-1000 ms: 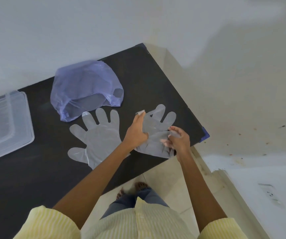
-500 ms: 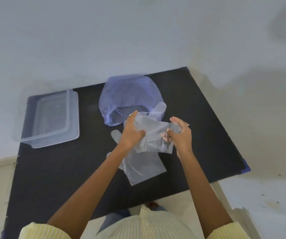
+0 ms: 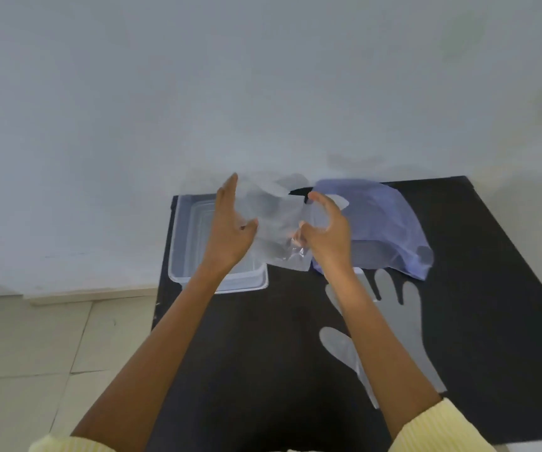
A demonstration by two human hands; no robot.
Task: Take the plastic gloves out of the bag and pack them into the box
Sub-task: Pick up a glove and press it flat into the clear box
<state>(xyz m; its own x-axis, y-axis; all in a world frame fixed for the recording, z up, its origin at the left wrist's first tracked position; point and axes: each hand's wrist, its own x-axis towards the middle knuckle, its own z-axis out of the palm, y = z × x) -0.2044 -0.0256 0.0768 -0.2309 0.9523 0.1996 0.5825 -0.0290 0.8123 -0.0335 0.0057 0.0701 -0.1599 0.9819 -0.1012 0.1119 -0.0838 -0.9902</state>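
Note:
A clear plastic glove (image 3: 274, 223) hangs crumpled between my two hands, above the right end of the clear plastic box (image 3: 181, 252). My left hand (image 3: 230, 230) pinches its left side with thumb and fingers. My right hand (image 3: 325, 233) grips its right side, fingers curled. The box sits at the table's far left corner. A second clear glove (image 3: 393, 324) lies flat on the black table (image 3: 263, 370), partly hidden by my right forearm. The bluish plastic bag (image 3: 384, 223) lies just right of my right hand.
A white wall stands right behind the table. Tiled floor (image 3: 51, 353) shows to the left beyond the table's left edge. My yellow sleeves sit at the bottom of the view.
Both hands lifted the glove off the table and carried it left, from in front of the bag to above the box. The view swung left too.

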